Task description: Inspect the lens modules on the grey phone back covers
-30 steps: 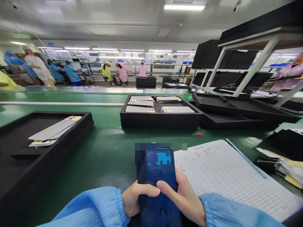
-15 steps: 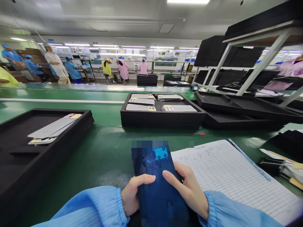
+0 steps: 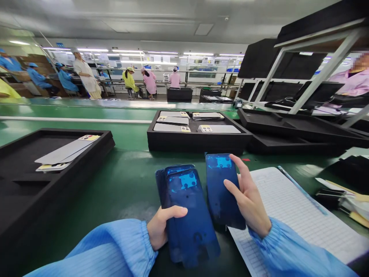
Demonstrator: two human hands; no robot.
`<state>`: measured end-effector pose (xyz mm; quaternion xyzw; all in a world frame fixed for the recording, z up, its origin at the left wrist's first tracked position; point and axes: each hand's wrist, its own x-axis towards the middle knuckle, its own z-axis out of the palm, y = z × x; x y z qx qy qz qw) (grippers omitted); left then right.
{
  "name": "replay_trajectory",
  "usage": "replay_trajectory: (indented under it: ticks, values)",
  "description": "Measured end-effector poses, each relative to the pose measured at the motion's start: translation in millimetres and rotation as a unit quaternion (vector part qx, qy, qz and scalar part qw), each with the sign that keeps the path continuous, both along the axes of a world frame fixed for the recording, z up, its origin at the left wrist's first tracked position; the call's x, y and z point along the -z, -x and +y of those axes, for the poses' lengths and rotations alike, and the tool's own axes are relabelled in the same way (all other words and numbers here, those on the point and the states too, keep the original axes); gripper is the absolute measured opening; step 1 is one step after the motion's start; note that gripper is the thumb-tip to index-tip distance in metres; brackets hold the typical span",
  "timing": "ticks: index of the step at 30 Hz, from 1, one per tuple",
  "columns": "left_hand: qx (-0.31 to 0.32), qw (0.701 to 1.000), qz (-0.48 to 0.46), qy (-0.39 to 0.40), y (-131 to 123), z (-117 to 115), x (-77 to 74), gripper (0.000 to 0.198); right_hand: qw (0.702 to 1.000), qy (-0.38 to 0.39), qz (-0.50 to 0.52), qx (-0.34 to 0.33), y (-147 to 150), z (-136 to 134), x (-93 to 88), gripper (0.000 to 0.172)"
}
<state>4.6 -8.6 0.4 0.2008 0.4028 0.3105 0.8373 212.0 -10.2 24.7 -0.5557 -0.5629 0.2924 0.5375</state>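
Note:
My left hand (image 3: 161,226) grips a stack of dark blue phone back covers (image 3: 187,211), thumb laid across the top one. My right hand (image 3: 249,200) holds a single blue back cover (image 3: 220,184) apart from the stack, a little to its right and above the edge of a gridded notebook (image 3: 291,219). Both covers face up with a lighter blue camera patch near the top. Both sleeves are light blue.
A black foam tray (image 3: 196,142) with white back covers sits ahead on the green belt (image 3: 127,181). Another black tray (image 3: 95,154) with a few white covers lies at left. Stacked empty trays and a metal rack (image 3: 305,84) stand at right. Several workers sit far off; one person in pink is at right.
My right hand has lifted one blue cover off the stack and moved it to the right and up. The left hand keeps the remaining stack, which now shows fanned edges.

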Motion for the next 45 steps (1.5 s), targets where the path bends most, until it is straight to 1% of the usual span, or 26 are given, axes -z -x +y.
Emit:
replay_trajectory:
  ticks: [2, 3, 4, 6, 9, 11, 12, 15, 17, 20, 28, 30, 32, 34, 37, 39, 41, 42, 43, 45]
  values:
    - [0.018, 1.000, -0.012, -0.017, 1.4, -0.6, 2.4, 0.030, 0.996, -0.014, -0.083, -0.005, 2.8, -2.2, 3.4, 0.034]
    - [0.025, 0.999, -0.018, -0.025, 1.7, -0.8, 3.2, 0.033, 0.995, -0.003, -0.102, -0.015, 5.5, -4.3, 4.9, 0.028]
    - [0.030, 0.999, -0.023, -0.033, 1.8, -0.8, 3.7, 0.035, 0.994, 0.015, -0.102, -0.032, 9.0, -7.1, 6.1, 0.027]
    - [0.038, 0.997, -0.033, -0.055, 1.4, -0.5, 3.9, 0.038, 0.994, 0.040, -0.069, -0.077, 17.5, -13.7, 7.1, 0.029]
    - [0.048, 0.994, -0.041, -0.084, 0.2, 0.2, 3.3, 0.038, 0.986, 0.026, -0.051, -0.155, 30.1, -22.3, 5.4, 0.031]
    - [0.060, 0.992, -0.044, -0.099, -0.4, 0.4, 3.0, 0.037, 0.981, 0.017, -0.066, -0.184, 35.6, -25.3, 3.9, 0.032]
    - [0.067, 0.991, -0.045, -0.107, -0.4, 0.3, 3.0, 0.037, 0.979, 0.019, -0.073, -0.188, 37.3, -26.1, 3.7, 0.030]
    - [0.094, 0.985, -0.057, -0.132, 0.0, -0.3, 3.5, 0.041, 0.981, 0.029, -0.083, -0.174, 39.7, -27.3, 6.7, 0.020]
    - [0.111, 0.981, -0.070, -0.146, 0.5, -0.6, 4.3, 0.043, 0.982, 0.029, -0.090, -0.164, 40.6, -28.6, 10.2, 0.017]
    - [0.126, 0.977, -0.083, -0.152, 0.9, -0.5, 5.2, 0.040, 0.982, 0.032, -0.096, -0.159, 42.0, -30.7, 13.0, 0.017]
    - [0.129, 0.977, -0.087, -0.146, 1.2, -0.6, 3.0, 0.038, 0.981, 0.033, -0.097, -0.163, 41.5, -32.1, 8.6, 0.019]
    - [0.124, 0.979, -0.089, -0.136, 1.5, -0.5, 2.6, 0.037, 0.982, 0.033, -0.095, -0.162, 42.1, -32.8, 9.1, 0.020]
    - [0.114, 0.984, -0.086, -0.108, 1.6, 0.0, 2.6, 0.034, 0.984, 0.035, -0.090, -0.152, 42.9, -33.0, 9.8, 0.022]
    - [0.095, 0.991, -0.072, -0.058, 1.5, 0.7, 2.7, 0.030, 0.988, 0.043, -0.076, -0.129, 41.8, -32.2, 10.1, 0.024]
    - [0.056, 0.998, -0.031, 0.003, 0.8, 1.5, 2.5, 0.026, 0.995, 0.060, -0.034, -0.072, 32.9, -27.7, 8.4, 0.025]
    - [0.039, 0.999, -0.028, 0.002, 0.1, 2.0, 2.1, 0.025, 0.998, 0.056, 0.001, -0.025, 22.6, -22.4, 5.6, 0.022]
    - [0.041, 0.997, -0.060, -0.024, -0.6, 2.6, 1.8, 0.028, 0.999, 0.032, 0.022, 0.021, 12.3, -15.9, 2.7, 0.021]
    - [0.047, 0.995, -0.079, -0.037, -0.8, 2.9, 1.7, 0.030, 0.999, 0.011, 0.021, 0.042, 8.3, -12.8, 1.8, 0.023]
    - [0.052, 0.993, -0.091, -0.047, -1.0, 3.1, 1.6, 0.032, 0.998, -0.012, 0.014, 0.059, 5.6, -10.1, 1.3, 0.031]
    - [0.050, 0.994, -0.078, -0.049, -0.8, 2.9, 1.4, 0.033, 0.997, -0.039, -0.018, 0.057, 4.5, -6.8, 2.2, 0.052]
